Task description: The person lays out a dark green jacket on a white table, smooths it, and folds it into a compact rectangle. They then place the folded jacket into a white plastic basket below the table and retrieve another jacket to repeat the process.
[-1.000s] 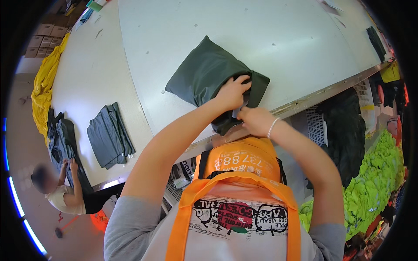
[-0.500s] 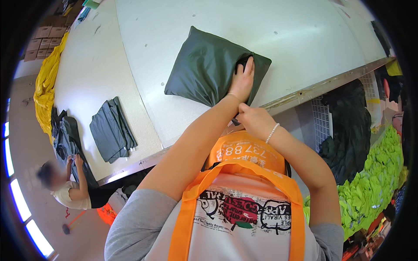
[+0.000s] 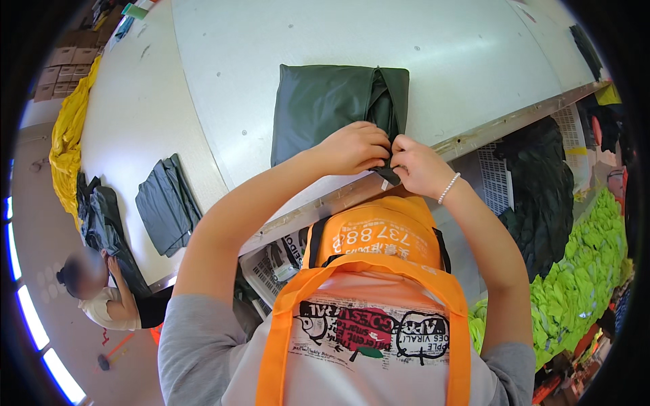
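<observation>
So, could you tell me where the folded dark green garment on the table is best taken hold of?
Probably at the near right corner of the folded dark green garment, coming from the table's near edge. The layers bunch into a ridge there, and both the left hand and right hand already pinch it.

We count one folded dark green garment (image 3: pixel 325 108) upper centre, one dark folded stack (image 3: pixel 166 206) at left, two hands (image 3: pixel 352 147) pinching, one pearl bracelet (image 3: pixel 448 189).
</observation>
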Tool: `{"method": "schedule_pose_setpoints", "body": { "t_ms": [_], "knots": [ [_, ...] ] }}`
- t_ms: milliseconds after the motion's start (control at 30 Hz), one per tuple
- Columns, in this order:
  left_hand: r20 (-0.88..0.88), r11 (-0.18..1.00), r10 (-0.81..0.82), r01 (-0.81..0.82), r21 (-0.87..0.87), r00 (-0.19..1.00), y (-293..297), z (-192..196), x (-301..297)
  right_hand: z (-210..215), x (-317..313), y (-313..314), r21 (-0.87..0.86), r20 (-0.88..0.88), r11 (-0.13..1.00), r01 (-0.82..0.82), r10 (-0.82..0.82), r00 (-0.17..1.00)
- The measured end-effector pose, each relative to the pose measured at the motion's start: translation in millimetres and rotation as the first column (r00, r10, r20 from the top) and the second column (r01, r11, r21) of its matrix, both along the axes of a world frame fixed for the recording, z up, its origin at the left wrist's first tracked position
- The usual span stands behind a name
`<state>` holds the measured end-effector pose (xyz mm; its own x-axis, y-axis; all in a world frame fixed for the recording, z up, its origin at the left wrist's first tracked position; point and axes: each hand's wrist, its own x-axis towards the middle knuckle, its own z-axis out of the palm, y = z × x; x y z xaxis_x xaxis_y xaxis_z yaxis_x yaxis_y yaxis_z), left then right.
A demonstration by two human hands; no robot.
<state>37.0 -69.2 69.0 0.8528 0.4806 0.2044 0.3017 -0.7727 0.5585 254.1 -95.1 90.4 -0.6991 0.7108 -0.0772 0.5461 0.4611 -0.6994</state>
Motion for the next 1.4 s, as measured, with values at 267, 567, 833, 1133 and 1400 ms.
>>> {"method": "schedule_pose_setpoints", "body": {
  "t_ms": [267,567,833,1133,1400],
  "knots": [
    [-0.227,0.959,0.278,-0.283,0.009,0.933,-19,-26,48,2,7,0,0.096,-0.018,0.994,0.051,-0.049,0.999],
    [-0.162,0.780,0.607,-0.545,0.307,0.778,10,-6,35,-25,-10,12,0.259,0.150,0.794,0.550,-0.596,0.789],
    [-0.477,0.739,0.673,-0.533,0.412,0.565,41,-24,77,-45,-1,35,0.330,0.139,0.828,0.454,-0.518,0.844],
    [-0.621,0.838,0.540,-0.434,0.332,0.569,19,-39,55,-45,-26,32,0.355,0.020,0.822,0.446,-0.484,0.875],
    [-0.168,0.872,0.436,-0.461,-0.162,0.884,54,-32,14,-70,-21,35,0.422,0.212,0.842,0.335,-0.451,0.867]
  ]
}}
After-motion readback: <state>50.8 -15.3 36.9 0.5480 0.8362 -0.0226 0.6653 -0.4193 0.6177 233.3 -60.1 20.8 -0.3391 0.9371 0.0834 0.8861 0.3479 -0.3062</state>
